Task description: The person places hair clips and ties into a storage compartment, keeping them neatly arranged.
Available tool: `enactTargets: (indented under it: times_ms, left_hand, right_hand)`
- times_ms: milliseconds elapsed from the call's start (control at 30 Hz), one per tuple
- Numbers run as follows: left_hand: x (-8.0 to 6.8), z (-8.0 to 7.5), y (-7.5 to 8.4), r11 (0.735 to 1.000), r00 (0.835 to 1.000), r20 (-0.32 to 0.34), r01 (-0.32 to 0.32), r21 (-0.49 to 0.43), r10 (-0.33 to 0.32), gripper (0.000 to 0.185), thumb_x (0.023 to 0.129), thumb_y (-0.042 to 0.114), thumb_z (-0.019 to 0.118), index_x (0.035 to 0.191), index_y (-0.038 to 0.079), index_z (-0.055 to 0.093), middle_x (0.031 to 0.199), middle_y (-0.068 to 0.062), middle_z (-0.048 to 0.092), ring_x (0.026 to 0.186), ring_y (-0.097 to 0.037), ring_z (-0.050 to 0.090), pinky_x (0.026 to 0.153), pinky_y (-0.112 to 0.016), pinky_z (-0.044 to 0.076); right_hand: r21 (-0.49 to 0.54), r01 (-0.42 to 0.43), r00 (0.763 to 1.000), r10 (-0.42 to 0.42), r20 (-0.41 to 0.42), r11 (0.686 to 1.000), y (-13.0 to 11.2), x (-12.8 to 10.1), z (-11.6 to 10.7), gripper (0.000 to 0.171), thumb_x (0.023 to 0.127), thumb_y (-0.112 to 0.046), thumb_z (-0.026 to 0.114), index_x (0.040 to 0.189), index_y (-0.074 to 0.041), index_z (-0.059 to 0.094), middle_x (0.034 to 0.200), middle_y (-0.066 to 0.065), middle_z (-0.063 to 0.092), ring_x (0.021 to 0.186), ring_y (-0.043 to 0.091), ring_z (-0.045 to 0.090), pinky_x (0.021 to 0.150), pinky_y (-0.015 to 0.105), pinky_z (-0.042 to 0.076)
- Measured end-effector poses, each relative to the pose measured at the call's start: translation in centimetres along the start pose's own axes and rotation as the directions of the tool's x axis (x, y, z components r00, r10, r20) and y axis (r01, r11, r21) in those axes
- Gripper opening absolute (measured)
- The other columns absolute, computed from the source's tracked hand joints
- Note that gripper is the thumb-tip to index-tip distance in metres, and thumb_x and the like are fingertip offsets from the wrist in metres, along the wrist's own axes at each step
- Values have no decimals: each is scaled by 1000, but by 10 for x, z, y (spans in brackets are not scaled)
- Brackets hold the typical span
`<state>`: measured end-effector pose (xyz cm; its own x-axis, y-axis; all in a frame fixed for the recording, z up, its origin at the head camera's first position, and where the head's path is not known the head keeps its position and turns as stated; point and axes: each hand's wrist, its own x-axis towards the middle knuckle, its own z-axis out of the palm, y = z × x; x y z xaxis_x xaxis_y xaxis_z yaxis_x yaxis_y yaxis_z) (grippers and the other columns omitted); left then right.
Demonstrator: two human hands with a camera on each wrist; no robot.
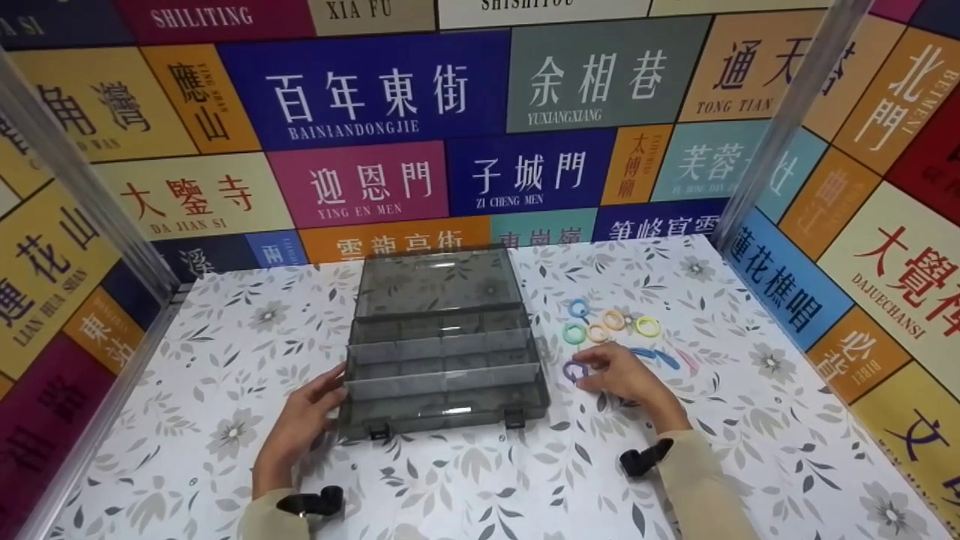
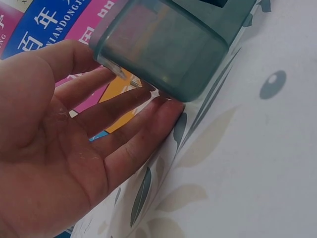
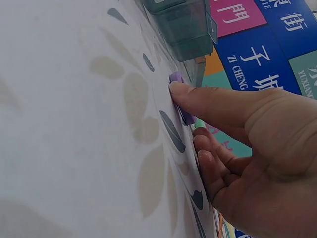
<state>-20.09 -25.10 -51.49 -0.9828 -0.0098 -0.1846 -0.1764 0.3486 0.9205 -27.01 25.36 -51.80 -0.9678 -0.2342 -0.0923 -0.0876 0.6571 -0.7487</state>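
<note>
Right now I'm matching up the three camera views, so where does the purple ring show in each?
Head: purple ring on the table, right of the grey organiser box, at the right hand fingers.
Left wrist: not in view.
Right wrist: upper middle, under the forefinger tip.
Shared landmark: the grey organiser box, whose corner shows in both wrist views.

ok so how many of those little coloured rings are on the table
6 clear ones: a blue ring, a green ring, an orange ring, a peach ring, a yellow-green ring, and a purple ring under the right hand. More may be hidden behind it.
</note>
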Motion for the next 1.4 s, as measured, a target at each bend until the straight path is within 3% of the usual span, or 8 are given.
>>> enactTargets:
  times_ms: [333,867,1167,1400]
  left_hand:
    - [-4,0,3,1000,1000,12,-4,-15,4,51,105,24,52,154,23,42,157,-21,41,139,-38,47,93,-42,56]
    - [-2,-1,2,1000,1000,-3,-14,-5,14,51,104,23,53,154,22,43,154,-21,45,135,-35,51,90,-40,57]
    - [-3,1,5,1000,1000,-13,-23,-3,23,50,104,20,53,153,20,44,152,-20,48,134,-35,52,92,-39,57]
    - [-4,1,8,1000,1000,-3,-12,9,12,50,105,19,50,154,18,42,154,-21,45,135,-37,51,93,-41,56]
  right_hand:
    - [29,77,997,-76,-23,997,1,-1,0,39,80,-9,82,117,-2,74,106,17,62,93,22,54,80,32,44]
    - [23,60,995,-58,-81,998,-3,1,5,28,80,-13,82,106,-4,76,105,15,66,87,17,55,77,29,44]
    - [84,12,998,-8,-58,996,-6,1,0,26,87,-14,77,112,-6,73,105,13,71,89,15,63,79,29,50]
    - [129,24,997,-13,-82,991,-11,-1,-1,26,89,-16,76,112,-5,73,110,18,69,91,19,65,73,28,52]
